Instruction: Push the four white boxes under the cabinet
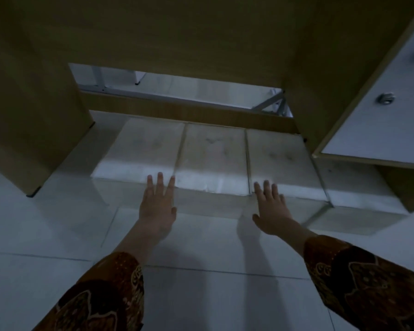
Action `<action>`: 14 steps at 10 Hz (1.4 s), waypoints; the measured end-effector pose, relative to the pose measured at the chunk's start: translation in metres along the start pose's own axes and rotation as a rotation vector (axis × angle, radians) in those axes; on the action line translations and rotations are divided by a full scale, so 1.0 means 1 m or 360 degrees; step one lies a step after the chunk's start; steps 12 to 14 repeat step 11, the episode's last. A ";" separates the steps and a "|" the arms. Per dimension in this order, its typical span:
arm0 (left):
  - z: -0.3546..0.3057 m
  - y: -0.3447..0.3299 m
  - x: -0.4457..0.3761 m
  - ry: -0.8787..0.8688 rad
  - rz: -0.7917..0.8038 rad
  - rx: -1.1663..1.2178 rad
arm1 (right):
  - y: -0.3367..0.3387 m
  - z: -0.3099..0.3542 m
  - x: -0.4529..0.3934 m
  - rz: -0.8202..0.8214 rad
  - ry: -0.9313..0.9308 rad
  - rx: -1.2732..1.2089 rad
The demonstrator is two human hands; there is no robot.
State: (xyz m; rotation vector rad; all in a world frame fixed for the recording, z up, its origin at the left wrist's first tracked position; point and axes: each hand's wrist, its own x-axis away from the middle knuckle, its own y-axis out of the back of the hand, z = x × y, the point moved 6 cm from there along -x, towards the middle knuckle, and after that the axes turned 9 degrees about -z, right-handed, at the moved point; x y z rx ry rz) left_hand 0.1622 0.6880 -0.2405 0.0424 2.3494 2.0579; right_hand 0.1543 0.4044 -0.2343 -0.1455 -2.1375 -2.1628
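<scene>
White boxes lie side by side on the floor in the gap under the wooden cabinet. The left box, the middle box and the right box touch each other, their far ends below the cabinet's low rail. A fourth box sits further right, partly hidden under the white door. My left hand lies flat against the front face near the seam between the left and middle boxes. My right hand presses flat on the front of the right box. Both hands have fingers spread and hold nothing.
The cabinet's left side panel stands on the white tiled floor. A white door with a metal knob hangs at the right. Behind the rail, metal legs and more floor show.
</scene>
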 end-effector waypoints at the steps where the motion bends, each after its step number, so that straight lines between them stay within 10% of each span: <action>1: 0.001 0.003 0.001 0.0013 0.0024 -0.0001 | -0.002 0.003 0.003 0.0020 -0.0011 -0.0026; 5: -0.046 0.019 0.027 -0.0044 0.0297 -0.0097 | 0.018 -0.002 0.024 0.0292 0.0008 -0.0074; 11: -0.247 0.236 0.133 -0.0540 -0.0407 -0.0074 | 0.242 -0.082 0.158 -0.0531 0.0771 -0.0086; 14: -0.247 0.236 0.133 -0.0540 -0.0407 -0.0074 | 0.242 -0.082 0.158 -0.0531 0.0771 -0.0086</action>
